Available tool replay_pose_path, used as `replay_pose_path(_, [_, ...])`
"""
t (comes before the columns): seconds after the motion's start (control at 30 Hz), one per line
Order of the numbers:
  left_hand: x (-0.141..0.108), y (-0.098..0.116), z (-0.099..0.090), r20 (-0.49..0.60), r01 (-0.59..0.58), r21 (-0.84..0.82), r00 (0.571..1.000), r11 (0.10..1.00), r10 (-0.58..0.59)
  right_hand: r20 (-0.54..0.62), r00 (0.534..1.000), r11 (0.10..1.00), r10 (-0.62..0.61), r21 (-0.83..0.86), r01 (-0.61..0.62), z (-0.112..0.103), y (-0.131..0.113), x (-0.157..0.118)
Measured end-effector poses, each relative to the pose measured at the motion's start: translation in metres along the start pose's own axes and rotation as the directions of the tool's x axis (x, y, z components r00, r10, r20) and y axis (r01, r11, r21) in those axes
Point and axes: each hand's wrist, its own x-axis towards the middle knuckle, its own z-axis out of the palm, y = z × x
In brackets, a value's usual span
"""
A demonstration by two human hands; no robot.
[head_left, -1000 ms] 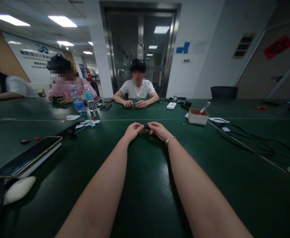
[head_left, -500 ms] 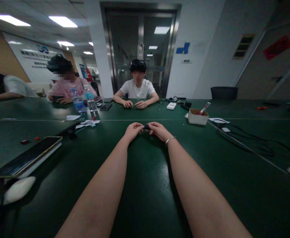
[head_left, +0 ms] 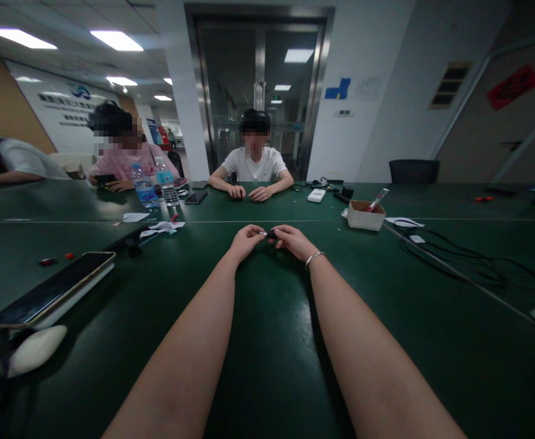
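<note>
A small black object [head_left: 271, 234] is between my two hands, above the dark green table [head_left: 267, 317]. My right hand [head_left: 293, 241] pinches its right side with thumb and fingertips. On the other side my left hand [head_left: 246, 241] has its fingers closed at a small, pale, shiny end, which is too small to name. Both forearms stretch forward over the table, and a silver bracelet [head_left: 315, 260] circles my right wrist.
At the left lie a phone [head_left: 52, 289] on a white box and a white rounded object [head_left: 37, 350]. Farther off stand two bottles [head_left: 144, 186]. A small open box [head_left: 365, 216] and black cables [head_left: 454, 259] are at the right. A person sits opposite.
A little more of the pale, shiny end shows between my left fingertips and the black object. My hands have otherwise hardly moved.
</note>
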Motion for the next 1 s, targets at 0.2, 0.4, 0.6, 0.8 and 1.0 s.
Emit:
replay_pose_path(0.2, [-0.001,0.004,0.000,-0.034,0.012,0.026,0.999,1.000,-0.011,-0.005,1.000,1.000,0.005,-0.007,-0.005,-0.001,0.001,0.001])
replay_pose_path(0.4, [-0.005,0.010,0.001,-0.013,0.027,-0.024,1.000,0.999,-0.027,-0.009,1.000,1.000,0.008,-0.006,-0.008,0.000,0.000,0.001])
replay_pose_path(0.6, [-0.004,0.010,0.001,-0.009,0.036,-0.025,0.999,0.999,-0.036,-0.003,1.000,1.000,0.004,0.001,-0.004,0.001,0.000,-0.001])
replay_pose_path(0.8, [-0.003,0.006,0.000,-0.034,0.009,0.017,0.999,1.000,-0.009,-0.014,1.000,1.000,0.012,-0.006,-0.012,0.002,-0.001,0.000])
replay_pose_path(1.0, [-0.002,0.004,0.000,-0.030,0.016,0.007,0.999,1.000,-0.016,-0.013,1.000,1.000,0.013,-0.010,-0.013,0.001,-0.001,0.000])
